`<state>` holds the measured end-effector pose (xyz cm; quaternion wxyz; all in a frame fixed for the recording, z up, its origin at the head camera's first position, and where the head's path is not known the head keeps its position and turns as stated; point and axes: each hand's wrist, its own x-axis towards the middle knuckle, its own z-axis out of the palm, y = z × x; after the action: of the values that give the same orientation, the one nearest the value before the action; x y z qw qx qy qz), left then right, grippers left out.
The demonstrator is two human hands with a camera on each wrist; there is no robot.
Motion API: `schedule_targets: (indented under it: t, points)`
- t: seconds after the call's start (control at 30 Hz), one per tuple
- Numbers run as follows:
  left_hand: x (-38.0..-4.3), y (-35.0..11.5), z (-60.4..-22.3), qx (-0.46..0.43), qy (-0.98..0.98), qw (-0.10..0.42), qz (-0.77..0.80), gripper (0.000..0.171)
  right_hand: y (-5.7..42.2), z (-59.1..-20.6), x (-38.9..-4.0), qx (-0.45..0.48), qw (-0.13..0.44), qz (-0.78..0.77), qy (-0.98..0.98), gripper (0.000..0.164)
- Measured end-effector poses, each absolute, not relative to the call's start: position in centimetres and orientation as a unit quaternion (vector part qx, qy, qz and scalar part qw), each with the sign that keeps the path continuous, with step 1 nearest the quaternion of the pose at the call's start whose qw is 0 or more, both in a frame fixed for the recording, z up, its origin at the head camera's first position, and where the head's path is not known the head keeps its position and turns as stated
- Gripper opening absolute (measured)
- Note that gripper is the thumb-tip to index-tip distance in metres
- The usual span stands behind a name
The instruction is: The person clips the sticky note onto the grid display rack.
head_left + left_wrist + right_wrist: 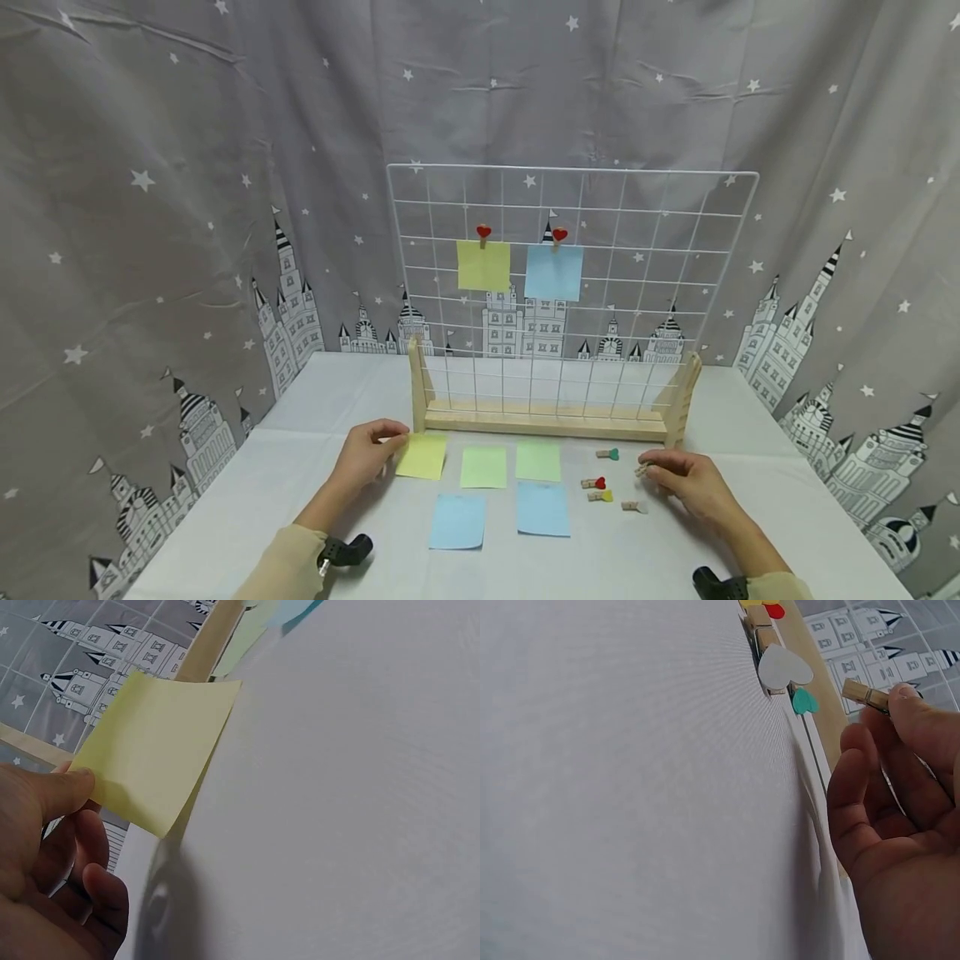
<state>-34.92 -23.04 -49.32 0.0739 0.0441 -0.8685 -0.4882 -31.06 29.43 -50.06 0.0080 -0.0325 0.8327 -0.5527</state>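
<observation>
My left hand (369,454) pinches a yellow sticky note (422,457) by its corner; in the left wrist view the note (161,746) tilts up from the white cloth, thumb on top. On the right, my right hand (693,483) holds a small wooden clothespin (866,695) between thumb and fingers, its far end covered by them. Beside that hand lie more clothespins with heart ends: teal (612,454), red (598,482), yellow (604,496) and white (639,507). Two green notes (483,467) and two blue notes (457,522) lie between the hands.
A white wire grid (637,275) stands upright in a wooden base (543,422) behind the notes. Red-heart clothespins (483,232) hold a yellow note (483,268) and a blue note (554,273) on it. A grey patterned curtain (480,83) hangs behind.
</observation>
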Motion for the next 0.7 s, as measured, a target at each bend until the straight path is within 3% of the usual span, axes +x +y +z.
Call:
schedule_targets:
  t: [0.53,0.7]
  points:
    - [-35.5,-22.6,-46.9,-0.015,-0.861,0.101,-0.499,0.014,29.4,-49.6,-31.1,-0.016,0.003,-0.580,0.815,0.051]
    - [-35.8,-21.8,-46.1,-0.016,-0.861,0.097,-0.499,0.016,29.5,-49.3,-31.3,-0.005,0.006,-0.588,0.809,0.047]
